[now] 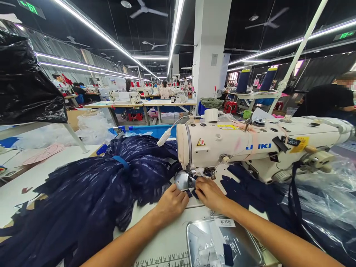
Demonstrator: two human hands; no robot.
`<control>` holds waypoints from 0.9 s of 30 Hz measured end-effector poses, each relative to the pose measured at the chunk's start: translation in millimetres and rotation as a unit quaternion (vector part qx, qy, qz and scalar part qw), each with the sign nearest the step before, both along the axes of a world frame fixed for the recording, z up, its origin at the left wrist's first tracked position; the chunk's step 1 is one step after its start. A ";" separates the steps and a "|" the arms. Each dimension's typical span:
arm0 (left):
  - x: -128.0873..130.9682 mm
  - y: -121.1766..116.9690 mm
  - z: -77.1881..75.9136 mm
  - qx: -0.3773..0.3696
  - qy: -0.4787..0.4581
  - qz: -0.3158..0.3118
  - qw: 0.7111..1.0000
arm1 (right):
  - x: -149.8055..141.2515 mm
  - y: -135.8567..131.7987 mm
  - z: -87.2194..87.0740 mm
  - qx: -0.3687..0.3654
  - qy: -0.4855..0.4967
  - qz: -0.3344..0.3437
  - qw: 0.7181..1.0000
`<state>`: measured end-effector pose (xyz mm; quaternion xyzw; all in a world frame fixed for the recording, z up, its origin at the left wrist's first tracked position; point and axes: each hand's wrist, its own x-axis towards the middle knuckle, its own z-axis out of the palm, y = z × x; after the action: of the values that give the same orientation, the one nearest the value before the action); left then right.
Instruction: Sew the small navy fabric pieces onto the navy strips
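Navy fabric piece, likely soft and limp, lay under the sewing machine needle near the table middle; left hand and right hand pinched its edges, best held flat.

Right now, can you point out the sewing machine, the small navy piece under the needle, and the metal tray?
sewing machine [250, 144], head view, on its cream arm.
small navy piece [190, 193], head view, between both hands.
metal tray [244, 244], head view, on its bare shiny bottom.
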<state>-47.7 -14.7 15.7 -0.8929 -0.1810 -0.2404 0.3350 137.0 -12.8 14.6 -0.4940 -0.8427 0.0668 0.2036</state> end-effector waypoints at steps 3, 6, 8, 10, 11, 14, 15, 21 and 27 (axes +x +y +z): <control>0.8 -0.7 1.5 0.004 -0.012 -0.010 1.000 | -5.2 4.2 2.3 -0.067 0.040 -0.029 0.996; 3.8 0.1 1.1 0.008 -0.014 -0.011 1.000 | -7.0 6.7 3.7 -0.104 0.067 -0.034 0.992; 5.8 1.1 0.0 0.009 -0.013 -0.010 1.000 | -7.7 7.6 3.0 -0.111 0.081 -0.044 0.990; 7.3 2.0 -1.1 0.008 -0.009 -0.010 1.000 | -8.3 7.9 1.8 -0.109 0.092 -0.053 0.988; 7.7 2.3 -1.6 0.007 -0.005 -0.010 1.000 | -8.6 7.8 1.3 -0.107 0.095 -0.056 0.988; 7.7 2.3 -2.7 0.001 0.010 -0.005 1.000 | -9.6 7.2 0.5 -0.100 0.091 -0.057 0.989; 7.5 2.0 -3.0 -0.001 0.014 -0.001 1.000 | -9.9 6.8 0.5 -0.097 0.088 -0.056 0.990; 5.8 1.1 -3.7 -0.021 0.051 0.018 0.998 | -7.8 3.7 0.7 -0.074 0.088 -0.043 0.992; 7.1 3.4 -6.4 -0.046 0.072 0.020 0.996 | -4.5 -11.2 -2.9 -0.039 0.071 0.014 0.997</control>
<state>-40.6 -11.3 9.3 -0.9184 -0.1852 -0.1598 0.3110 132.5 -24.0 11.7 -0.4835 -0.8299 0.1369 0.2424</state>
